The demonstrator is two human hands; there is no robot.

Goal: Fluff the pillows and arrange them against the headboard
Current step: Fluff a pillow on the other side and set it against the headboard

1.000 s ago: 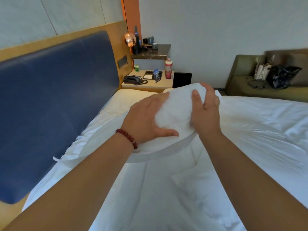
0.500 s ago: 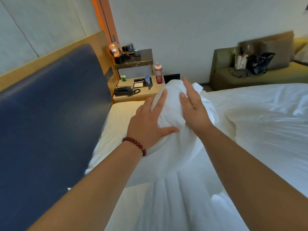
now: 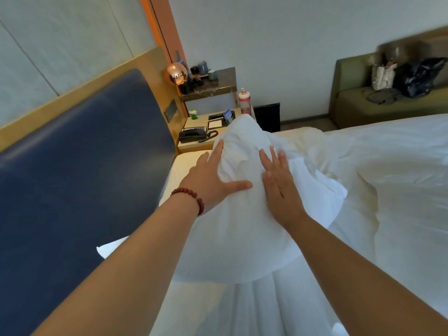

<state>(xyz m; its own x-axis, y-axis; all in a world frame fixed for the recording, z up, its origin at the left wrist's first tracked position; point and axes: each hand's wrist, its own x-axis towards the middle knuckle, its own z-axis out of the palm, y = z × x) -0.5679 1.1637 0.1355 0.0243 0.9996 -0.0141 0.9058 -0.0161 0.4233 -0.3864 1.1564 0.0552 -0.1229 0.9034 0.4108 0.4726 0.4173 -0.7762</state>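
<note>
A white pillow [image 3: 242, 229] stands tilted on the bed, its upper end bunched into a peak. My left hand [image 3: 211, 178], with a red bead bracelet at the wrist, presses flat on the pillow's left side, fingers straight and thumb spread across its front. My right hand [image 3: 278, 183] lies flat on the pillow's right side with straight fingers. The dark blue padded headboard [image 3: 80, 180] runs along the left, a short gap away from the pillow.
White bedding [image 3: 388, 190] covers the bed to the right. Behind the pillow a wooden nightstand [image 3: 191, 147] carries a black phone [image 3: 194, 135] and a red bottle [image 3: 244, 100]. A copper lamp [image 3: 176, 73] hangs above. A green sofa [image 3: 363, 105] with bags stands far right.
Both hands have opened flat against the pillow's sides, where earlier they squeezed its top. The pillow's peak has risen and the view has swung toward the nightstand.
</note>
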